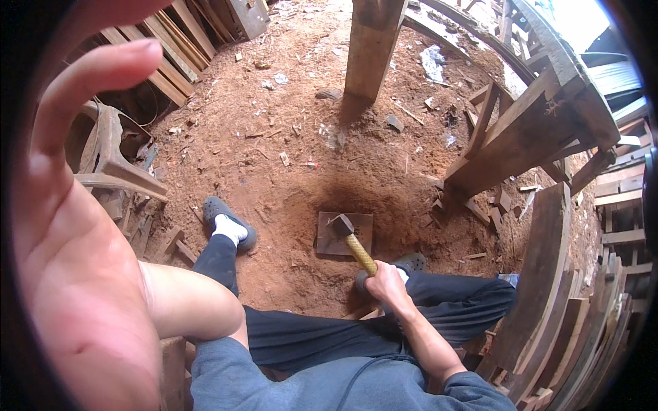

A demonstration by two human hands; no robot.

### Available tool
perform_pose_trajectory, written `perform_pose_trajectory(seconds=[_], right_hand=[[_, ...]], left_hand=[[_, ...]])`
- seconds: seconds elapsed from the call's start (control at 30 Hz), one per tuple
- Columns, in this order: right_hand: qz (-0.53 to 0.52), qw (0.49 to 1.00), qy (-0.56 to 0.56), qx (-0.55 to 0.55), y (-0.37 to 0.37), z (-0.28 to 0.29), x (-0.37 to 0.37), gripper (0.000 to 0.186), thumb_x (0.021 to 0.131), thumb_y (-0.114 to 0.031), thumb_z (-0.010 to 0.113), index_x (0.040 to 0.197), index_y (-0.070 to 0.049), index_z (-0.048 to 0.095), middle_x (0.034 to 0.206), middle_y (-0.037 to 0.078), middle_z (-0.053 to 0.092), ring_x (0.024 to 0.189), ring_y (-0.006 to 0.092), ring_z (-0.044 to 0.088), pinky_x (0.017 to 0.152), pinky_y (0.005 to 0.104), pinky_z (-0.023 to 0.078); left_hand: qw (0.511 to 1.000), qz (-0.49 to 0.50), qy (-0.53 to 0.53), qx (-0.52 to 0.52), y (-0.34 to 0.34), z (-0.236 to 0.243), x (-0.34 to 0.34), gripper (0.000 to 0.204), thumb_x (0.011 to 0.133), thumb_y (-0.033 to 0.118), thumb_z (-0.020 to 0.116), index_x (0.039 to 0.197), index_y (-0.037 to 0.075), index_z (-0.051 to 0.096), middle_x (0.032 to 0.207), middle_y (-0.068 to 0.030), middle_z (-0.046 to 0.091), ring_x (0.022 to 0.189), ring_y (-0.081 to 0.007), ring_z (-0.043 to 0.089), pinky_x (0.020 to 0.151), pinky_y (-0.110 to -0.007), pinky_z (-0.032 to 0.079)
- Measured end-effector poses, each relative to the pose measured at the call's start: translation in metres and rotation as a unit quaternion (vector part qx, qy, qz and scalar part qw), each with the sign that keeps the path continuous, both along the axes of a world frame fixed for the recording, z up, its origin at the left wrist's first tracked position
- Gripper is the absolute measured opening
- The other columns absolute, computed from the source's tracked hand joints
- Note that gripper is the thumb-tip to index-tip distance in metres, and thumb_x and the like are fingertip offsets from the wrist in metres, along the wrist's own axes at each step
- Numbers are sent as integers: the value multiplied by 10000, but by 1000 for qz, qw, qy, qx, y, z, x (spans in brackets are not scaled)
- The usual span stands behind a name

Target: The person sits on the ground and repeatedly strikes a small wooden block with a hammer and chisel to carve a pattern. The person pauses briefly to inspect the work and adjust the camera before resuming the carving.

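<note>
Right hand [388, 282] gripped the hammer [351, 240], head resting on the metal plate [332, 241]; left hand [75, 205] raised, fingers open; lifting seemed next.

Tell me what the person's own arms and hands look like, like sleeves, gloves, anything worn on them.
Both hands are bare, with no gloves, rings or watch showing. The left hand fills the picture's left side, its forearm bare. The right hand also has a bare forearm, with a grey-blue sleeve pushed up near the elbow. A thin dark cord runs across the grey-blue top.

Open dirt floor [288, 130] ahead; post [370, 48], planks [548, 274] rt.
</note>
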State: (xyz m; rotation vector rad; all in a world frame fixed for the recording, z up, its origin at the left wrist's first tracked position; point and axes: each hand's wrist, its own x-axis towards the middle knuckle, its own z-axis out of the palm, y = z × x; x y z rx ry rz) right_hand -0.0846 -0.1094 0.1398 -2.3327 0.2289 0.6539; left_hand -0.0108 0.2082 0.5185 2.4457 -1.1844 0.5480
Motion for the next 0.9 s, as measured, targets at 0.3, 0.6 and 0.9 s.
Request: perform_pose_trajectory(seconds=[0.3,0.6,0.9], right_hand=[[-25,1000,-10,11,-8,0,4,255,748,-71,520,947,18,654,896,314,637,923,470,613,823,521,481],[-22,1000,2,12,-7,-5,3,256,745,-68,524,946,29,648,896,317,636,922,476,611,820,520,480],[-20,999,2,35,-5,-6,2,263,746,-58,513,953,32,648,888,320,635,913,480,612,818,521,483]], left_hand=[[998,-13,-17,60,-12,1,1,641,933,583,291,1348,126,459,1393,-323,394,1265,-411,456,1044,-502,357],[997,-33,-27,67,-23,-5,3,625,922,556,323,1350,122,461,1396,-299,405,1265,-391,461,1040,-486,356],[999,-13,4,43,-11,-21,1,611,912,528,355,1353,119,464,1400,-274,416,1265,-371,465,1037,-470,355]])
